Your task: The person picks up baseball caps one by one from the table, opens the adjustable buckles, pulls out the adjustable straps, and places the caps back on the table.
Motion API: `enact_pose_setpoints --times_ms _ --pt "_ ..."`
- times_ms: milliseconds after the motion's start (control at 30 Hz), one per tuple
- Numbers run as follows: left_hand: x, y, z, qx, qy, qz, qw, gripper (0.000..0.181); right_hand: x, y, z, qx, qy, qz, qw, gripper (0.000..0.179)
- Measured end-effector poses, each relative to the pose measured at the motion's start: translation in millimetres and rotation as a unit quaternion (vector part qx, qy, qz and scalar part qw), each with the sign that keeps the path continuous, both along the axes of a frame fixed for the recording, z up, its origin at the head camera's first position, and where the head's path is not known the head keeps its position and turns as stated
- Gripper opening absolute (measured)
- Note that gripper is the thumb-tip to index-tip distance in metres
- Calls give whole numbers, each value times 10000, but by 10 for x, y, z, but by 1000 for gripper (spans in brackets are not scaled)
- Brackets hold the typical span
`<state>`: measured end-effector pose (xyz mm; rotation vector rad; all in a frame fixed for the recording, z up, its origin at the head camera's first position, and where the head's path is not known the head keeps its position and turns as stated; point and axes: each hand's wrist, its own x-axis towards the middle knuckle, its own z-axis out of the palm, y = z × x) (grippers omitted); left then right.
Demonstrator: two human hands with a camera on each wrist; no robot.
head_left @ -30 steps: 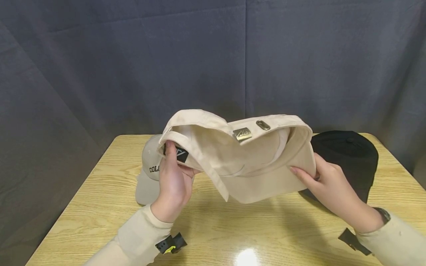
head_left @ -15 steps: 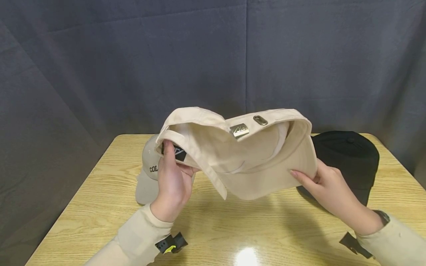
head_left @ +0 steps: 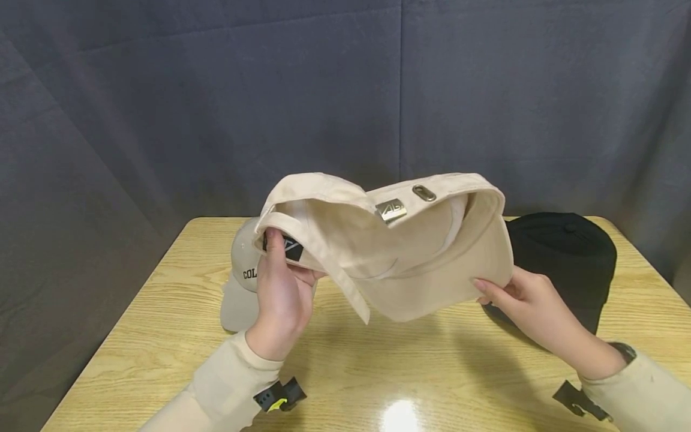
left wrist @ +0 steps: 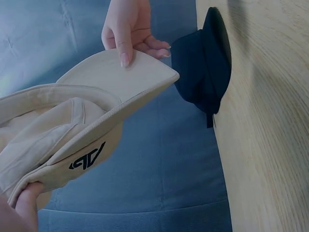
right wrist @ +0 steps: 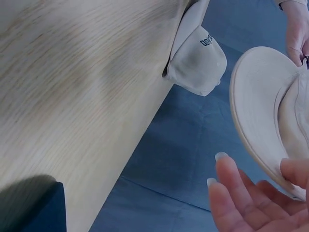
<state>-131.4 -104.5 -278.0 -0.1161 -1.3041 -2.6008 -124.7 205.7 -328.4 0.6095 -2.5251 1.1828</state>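
A cream baseball cap (head_left: 378, 246) is held up above the table, its open underside facing the head camera. My left hand (head_left: 282, 303) grips the cap's left side, thumb inside on the black label (head_left: 294, 248). With my right hand (head_left: 540, 309), I pinch the brim (head_left: 426, 294) near its right edge, thumb on the underside. The loose end of the back strap (head_left: 351, 294) hangs down, out of the metal buckle (head_left: 391, 209) and the eyelet (head_left: 424, 192). A black logo (left wrist: 88, 157) shows on the crown in the left wrist view.
Behind my left hand, a beige cap (head_left: 240, 300) with dark lettering sits on the wooden table (head_left: 162, 336), partly hidden. A black cap (head_left: 564, 264) stands behind my right hand. Past the far table edge hangs a dark grey curtain (head_left: 345, 90).
The cream cap has risen slightly and tilted a little. My right thumb has shifted slightly toward the brim's outer edge. My left hand's hold looks the same.
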Motion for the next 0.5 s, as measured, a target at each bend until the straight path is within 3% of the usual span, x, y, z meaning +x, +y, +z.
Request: enact_pose_setpoints --times_ms 233,500 --pt "-4 1 -3 80 -10 -19 10000 45 -21 25 -60 -73 -670 160 9976 6" --pt "1 14 10 213 -148 24 9997 45 -17 12 -112 -81 -902 369 9952 13"
